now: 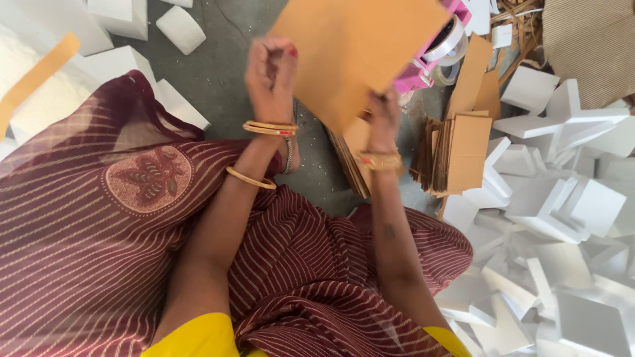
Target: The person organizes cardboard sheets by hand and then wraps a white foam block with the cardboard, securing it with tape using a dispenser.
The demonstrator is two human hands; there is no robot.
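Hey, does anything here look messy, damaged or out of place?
Yes. White foam pieces lie jumbled at odd angles across the floor on the right. The stack of cardboard sheets beside them is fanned and leaning. The cardboard sheet in both hands looks intact.

One view only, from a camera on the person's head, looking steeply down over the lap; it sits close, so the maroon striped cloth (99, 218) fills the lower left; the floor (225, 59) shows just above that cloth; white foam pieces (562, 211) lie well to its right; no second view shares the scene.
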